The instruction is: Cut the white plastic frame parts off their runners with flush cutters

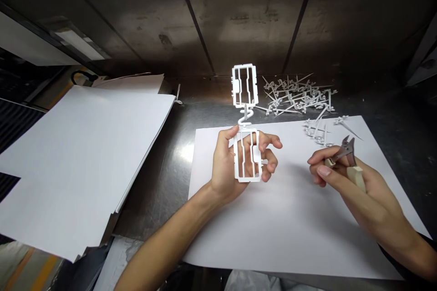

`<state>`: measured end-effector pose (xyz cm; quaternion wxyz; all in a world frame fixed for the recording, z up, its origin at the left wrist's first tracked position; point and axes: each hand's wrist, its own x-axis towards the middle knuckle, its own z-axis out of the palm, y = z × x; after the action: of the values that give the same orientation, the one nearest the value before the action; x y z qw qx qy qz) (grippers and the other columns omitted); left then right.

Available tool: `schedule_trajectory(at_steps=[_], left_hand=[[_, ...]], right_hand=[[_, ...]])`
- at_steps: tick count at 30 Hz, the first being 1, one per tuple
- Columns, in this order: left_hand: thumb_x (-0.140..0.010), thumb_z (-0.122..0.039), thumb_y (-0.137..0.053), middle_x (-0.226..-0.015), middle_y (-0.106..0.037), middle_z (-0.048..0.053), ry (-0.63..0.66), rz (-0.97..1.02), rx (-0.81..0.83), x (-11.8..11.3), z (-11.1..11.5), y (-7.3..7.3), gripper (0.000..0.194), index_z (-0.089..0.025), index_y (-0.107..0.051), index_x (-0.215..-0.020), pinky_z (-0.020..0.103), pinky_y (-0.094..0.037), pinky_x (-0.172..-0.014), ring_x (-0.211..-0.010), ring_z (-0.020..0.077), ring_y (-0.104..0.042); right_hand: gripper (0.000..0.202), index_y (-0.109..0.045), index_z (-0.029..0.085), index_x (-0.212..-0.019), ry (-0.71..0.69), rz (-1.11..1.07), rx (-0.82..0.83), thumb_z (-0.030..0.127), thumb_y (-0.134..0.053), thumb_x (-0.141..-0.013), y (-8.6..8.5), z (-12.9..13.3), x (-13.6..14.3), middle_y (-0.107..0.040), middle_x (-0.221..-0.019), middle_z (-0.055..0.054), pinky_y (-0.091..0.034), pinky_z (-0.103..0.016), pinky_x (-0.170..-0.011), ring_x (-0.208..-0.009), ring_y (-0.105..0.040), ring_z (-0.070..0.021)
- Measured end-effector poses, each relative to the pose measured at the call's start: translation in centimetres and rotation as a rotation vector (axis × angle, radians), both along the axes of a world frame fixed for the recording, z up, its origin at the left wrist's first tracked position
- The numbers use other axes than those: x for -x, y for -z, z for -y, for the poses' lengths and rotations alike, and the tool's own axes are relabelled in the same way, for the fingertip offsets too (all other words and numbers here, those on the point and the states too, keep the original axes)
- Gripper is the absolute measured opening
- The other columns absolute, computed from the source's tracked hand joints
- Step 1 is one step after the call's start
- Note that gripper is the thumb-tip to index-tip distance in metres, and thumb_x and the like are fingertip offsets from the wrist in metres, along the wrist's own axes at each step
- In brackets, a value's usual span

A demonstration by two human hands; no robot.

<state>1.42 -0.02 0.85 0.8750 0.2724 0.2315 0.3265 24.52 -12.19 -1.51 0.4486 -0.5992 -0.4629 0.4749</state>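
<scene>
My left hand [228, 168] grips a white plastic moulding [256, 157], its thumb along the side and its fingers behind. Two rectangular slotted frames make up this piece, one above the other, joined by a curvy runner [244, 117]. The upper frame [233, 85] rises clear of the hand. Off to the right, my right hand [362, 191] holds a pair of side cutters [347, 148] with pale handles. The jaws of the cutters are apart and point up and away, at a distance from the moulding.
White paper [280, 232] covers the metal bench [153, 186] under my hands. Behind it lies a heap of white plastic sprue scraps [293, 95], with several more scraps [317, 132] on the paper's far right part. Large white sheets [85, 145] are stacked at left. A metal wall [246, 18] closes off the back.
</scene>
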Motion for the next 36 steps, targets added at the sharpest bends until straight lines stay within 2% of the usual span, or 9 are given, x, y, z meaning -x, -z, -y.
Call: schedule_trajectory(at_steps=[4,8,11,14,21,25,28,32,36], left_hand=[[-0.105,-0.065,-0.042,-0.103,-0.065,0.010,-0.024,-0.017,-0.015,-0.1,-0.1,0.2,0.061,-0.014,-0.060,-0.076,0.025,-0.049,-0.051,-0.067,0.0165,-0.064],[-0.108,-0.067,-0.033,-0.105,-0.067,0.012,-0.018,-0.070,-0.051,-0.1,0.0,0.5,0.071,-0.012,-0.071,-0.084,0.026,-0.050,-0.052,-0.063,0.0150,-0.061],[-0.107,-0.077,-0.027,-0.093,-0.070,0.013,0.004,-0.137,-0.082,0.1,0.1,0.8,0.086,-0.010,-0.079,-0.096,0.027,-0.050,-0.054,-0.058,0.0150,-0.059],[-0.105,-0.083,-0.027,-0.082,-0.069,0.012,0.037,-0.170,-0.108,0.2,0.1,1.0,0.091,-0.009,-0.081,-0.099,0.027,-0.051,-0.055,-0.056,0.0162,-0.060],[-0.110,-0.073,-0.018,-0.070,-0.064,0.010,0.164,-0.084,-0.164,0.3,0.4,1.3,0.089,-0.011,-0.081,-0.097,0.029,-0.051,-0.058,-0.057,0.0184,-0.059],[-0.110,-0.069,-0.014,-0.080,-0.065,0.013,0.205,-0.020,-0.204,0.2,0.7,1.3,0.090,-0.011,-0.082,-0.096,0.029,-0.052,-0.057,-0.064,0.0195,-0.059],[-0.109,-0.067,-0.019,-0.089,-0.065,0.014,0.218,-0.004,-0.206,0.0,0.8,1.3,0.087,-0.009,-0.081,-0.093,0.028,-0.051,-0.056,-0.065,0.0181,-0.059],[-0.109,-0.066,-0.027,-0.095,-0.066,0.015,0.215,0.005,-0.209,-0.3,1.0,1.4,0.081,-0.007,-0.080,-0.090,0.028,-0.049,-0.056,-0.065,0.0172,-0.059],[-0.109,-0.069,-0.024,-0.092,-0.066,0.016,0.208,0.009,-0.211,-0.5,1.3,1.8,0.087,-0.005,-0.079,-0.088,0.028,-0.049,-0.054,-0.061,0.0165,-0.058]], right_hand=[[0.025,-0.071,0.029,-0.125,-0.010,-0.009,0.015,0.054,-0.070,-0.118,-0.1,0.1,0.1,-0.061,-0.098,-0.003,-0.044,-0.034,-0.084,-0.092,-0.056,-0.0265],[0.026,-0.071,0.029,-0.125,-0.009,0.003,0.001,0.054,-0.070,-0.118,-0.2,0.1,0.1,-0.062,-0.099,-0.003,-0.044,-0.035,-0.084,-0.092,-0.056,-0.0266],[0.027,-0.072,0.028,-0.123,-0.004,0.012,-0.003,0.054,-0.070,-0.117,-0.1,0.1,0.1,-0.062,-0.097,-0.004,-0.044,-0.036,-0.084,-0.091,-0.056,-0.0272],[0.029,-0.072,0.028,-0.123,0.000,0.020,0.021,0.055,-0.070,-0.116,-0.1,0.1,0.1,-0.062,-0.097,-0.004,-0.045,-0.037,-0.085,-0.091,-0.057,-0.0285],[0.028,-0.070,0.027,-0.127,-0.008,-0.020,0.018,0.053,-0.067,-0.119,0.0,0.1,0.4,-0.064,-0.097,-0.004,-0.046,-0.034,-0.080,-0.092,-0.058,-0.0280],[0.029,-0.068,0.027,-0.128,-0.006,-0.028,0.016,0.054,-0.064,-0.120,0.5,-0.2,0.1,-0.065,-0.103,-0.004,-0.046,-0.033,-0.081,-0.093,-0.057,-0.0269],[0.027,-0.067,0.027,-0.116,-0.027,0.028,-0.030,0.053,-0.064,-0.121,0.8,-0.3,-0.3,-0.060,-0.101,-0.003,-0.045,-0.031,-0.078,-0.089,-0.054,-0.0248],[0.048,-0.051,0.023,-0.086,-0.070,0.128,-0.024,0.053,-0.060,-0.122,0.6,-0.3,-0.2,-0.044,-0.081,-0.001,-0.039,-0.032,-0.065,-0.075,-0.044,-0.0232],[0.046,-0.052,0.023,-0.088,-0.037,0.120,-0.034,0.051,-0.052,-0.124,-0.1,-0.4,0.4,-0.046,-0.082,0.000,-0.039,-0.032,-0.072,-0.078,-0.045,-0.0233]])
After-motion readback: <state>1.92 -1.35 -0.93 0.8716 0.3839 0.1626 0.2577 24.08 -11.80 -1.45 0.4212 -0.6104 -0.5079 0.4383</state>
